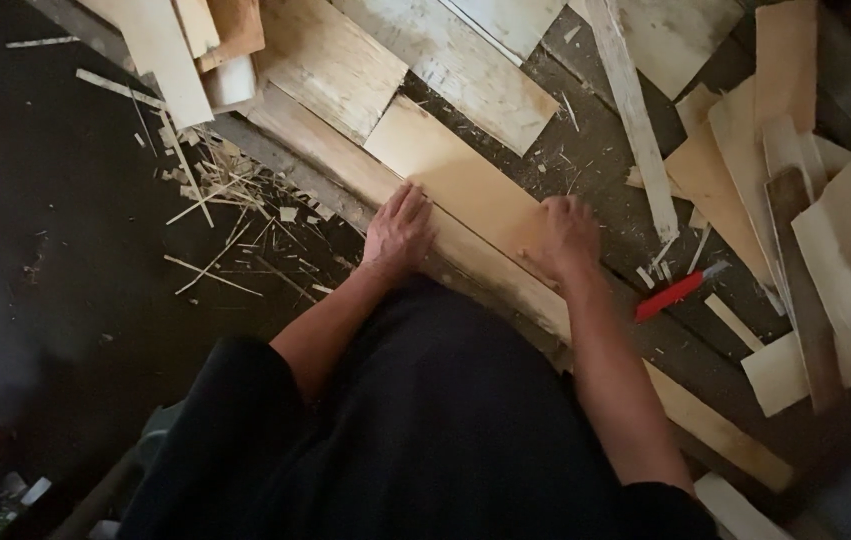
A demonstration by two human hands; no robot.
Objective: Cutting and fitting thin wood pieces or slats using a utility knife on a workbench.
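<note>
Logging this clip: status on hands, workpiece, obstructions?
Left hand flat on long wooden board. Right hand pressing same board, fingers curled. Red-handled knife lies apart, right; splinters left.

Pale rectangular veneer sheet (460,180) flat atop a long wooden plank (505,290), diagonal on the dark floor

Both hands rest on a long plank (465,215): left hand (397,232) left of right hand (567,238). A cutter, seemingly, (675,292) lies right; splinters (230,215) left.
</note>
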